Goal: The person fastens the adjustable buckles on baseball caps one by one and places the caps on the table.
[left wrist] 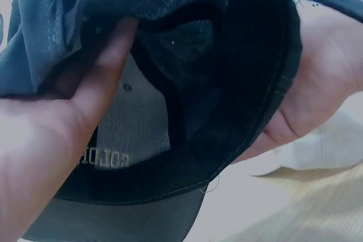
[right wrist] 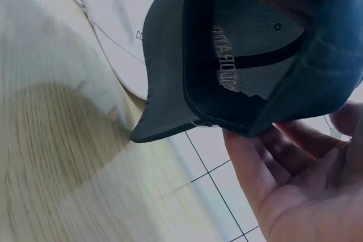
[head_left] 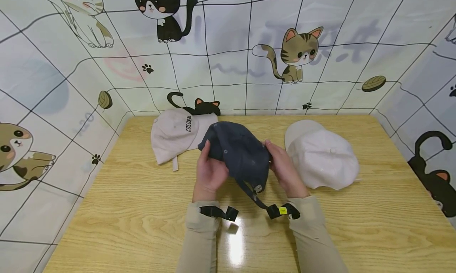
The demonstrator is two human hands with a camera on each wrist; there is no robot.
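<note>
The held cap [head_left: 246, 150] is dark navy. The left cap [head_left: 171, 136] is pale with black lettering. The backdrop [head_left: 229, 99] is white with black gridlines and cartoon cats.

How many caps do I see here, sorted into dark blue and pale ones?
Dark blue: 1 (the held cap)
Pale: 2 (the left cap, the right cap)
Total: 3

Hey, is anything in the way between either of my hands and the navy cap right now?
Nothing visible is. Your left hand and right hand both hold the navy cap directly. The lettered cap sits to the left and the white cap to the right; neither comes between.
</note>
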